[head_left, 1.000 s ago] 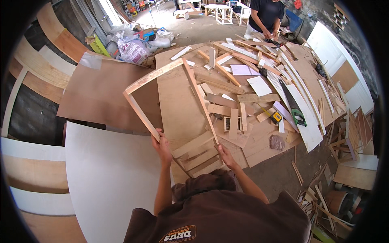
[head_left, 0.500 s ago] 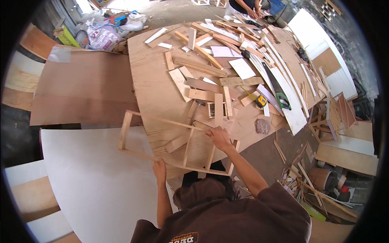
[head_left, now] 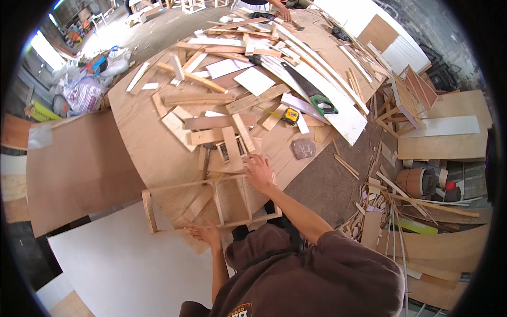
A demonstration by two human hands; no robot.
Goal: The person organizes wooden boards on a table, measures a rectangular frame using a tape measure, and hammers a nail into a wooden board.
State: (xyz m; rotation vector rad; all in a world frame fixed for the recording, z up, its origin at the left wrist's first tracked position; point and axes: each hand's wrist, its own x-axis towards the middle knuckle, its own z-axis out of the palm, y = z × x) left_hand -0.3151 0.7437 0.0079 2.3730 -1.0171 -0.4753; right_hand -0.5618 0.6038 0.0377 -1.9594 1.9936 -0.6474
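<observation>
Wooden frame point(head_left: 218, 203): over the near part of the desk point(head_left: 137, 137), left end jutting past its edge
Left hand point(head_left: 207, 235): fingers stretched, loosely apart, at the frame's near side
Right hand point(head_left: 257, 171): fingers over the far side; cannot tell whether clamped
Farther off: hammer point(head_left: 205, 162), tape measure point(head_left: 290, 116), handsaw point(head_left: 304, 85)

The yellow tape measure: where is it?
In the head view, right of centre, the yellow tape measure lies on the table, left of the green saw handle.
</observation>
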